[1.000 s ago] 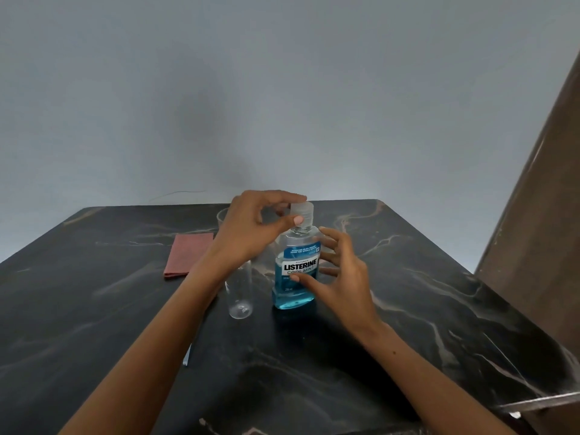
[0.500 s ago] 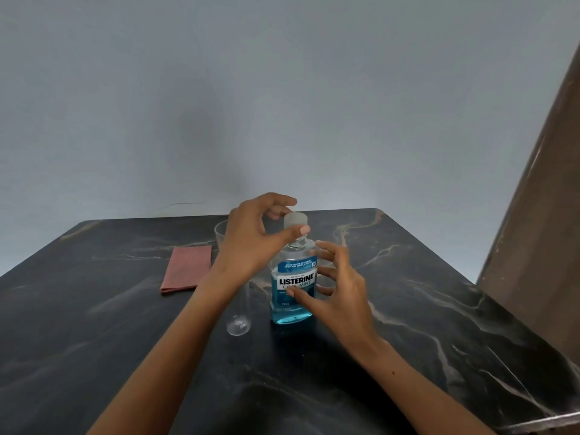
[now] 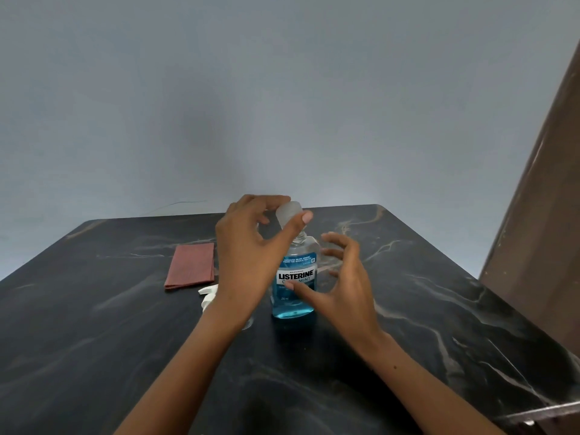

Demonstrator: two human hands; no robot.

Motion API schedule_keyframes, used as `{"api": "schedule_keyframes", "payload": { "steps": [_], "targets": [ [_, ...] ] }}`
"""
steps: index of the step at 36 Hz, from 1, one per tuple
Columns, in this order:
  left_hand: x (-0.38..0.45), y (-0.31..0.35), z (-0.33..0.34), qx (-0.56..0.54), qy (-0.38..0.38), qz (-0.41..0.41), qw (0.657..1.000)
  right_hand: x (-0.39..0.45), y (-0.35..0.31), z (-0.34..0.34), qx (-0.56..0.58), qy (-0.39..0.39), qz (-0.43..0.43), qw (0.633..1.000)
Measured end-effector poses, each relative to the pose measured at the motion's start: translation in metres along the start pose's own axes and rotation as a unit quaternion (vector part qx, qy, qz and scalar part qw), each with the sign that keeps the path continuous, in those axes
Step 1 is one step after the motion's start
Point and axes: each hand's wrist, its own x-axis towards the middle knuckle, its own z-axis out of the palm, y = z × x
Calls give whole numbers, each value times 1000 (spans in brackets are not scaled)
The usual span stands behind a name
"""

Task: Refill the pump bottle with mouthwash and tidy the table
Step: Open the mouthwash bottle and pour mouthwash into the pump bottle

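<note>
A clear mouthwash bottle (image 3: 295,277) with blue liquid and a blue label stands upright at the middle of the dark marble table (image 3: 94,340). My left hand (image 3: 251,246) pinches its frosted cap (image 3: 288,211), which sits tilted just above the bare threaded neck. My right hand (image 3: 342,284) curls around the bottle's right side with fingers spread and the thumb tip on the label. Only the base of the clear pump bottle (image 3: 248,323) shows behind my left wrist. A white pump head (image 3: 208,295) lies on the table left of that wrist.
A folded red cloth (image 3: 191,266) lies flat at the back left of the table. A brown wooden panel (image 3: 539,215) rises along the right edge. A plain grey wall stands behind the table.
The cap has come up off the bottle's neck in my left hand and now tilts. My right hand stays beside the bottle. The white pump head has come into view.
</note>
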Motion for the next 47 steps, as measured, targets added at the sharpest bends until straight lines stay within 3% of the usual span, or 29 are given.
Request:
{"api": "schedule_keyframes", "payload": {
  "steps": [5,10,17,21,25,29,37,40,43,47],
  "targets": [
    [-30,0,0,-29,-33,-25,999,4,-12,-15,30,63,-79,994],
    [-44,1,2,-41,-70,-44,996,1,-17,-18,39,69,-214,974],
    [-52,1,4,-62,-101,-29,993,4,-10,-23,66,58,-253,963],
    [-51,-6,-1,-15,-93,-17,995,13,-5,-37,17,28,-220,975],
    [-48,-12,-6,20,-84,11,996,21,1,-50,-113,-57,-115,985],
    [-42,-19,-15,35,-67,54,996,21,13,-53,-277,-193,-39,940],
    [-20,-49,-39,50,-14,91,994,19,25,-52,-305,-326,16,894],
    [-12,-63,-48,29,-19,77,996,20,28,-53,-301,-330,37,894],
    [-8,-80,-55,19,-34,63,997,20,25,-52,-238,-268,53,932],
    [-8,-100,-57,-13,-70,12,997,23,16,-46,-75,-188,69,977]
  ]
}}
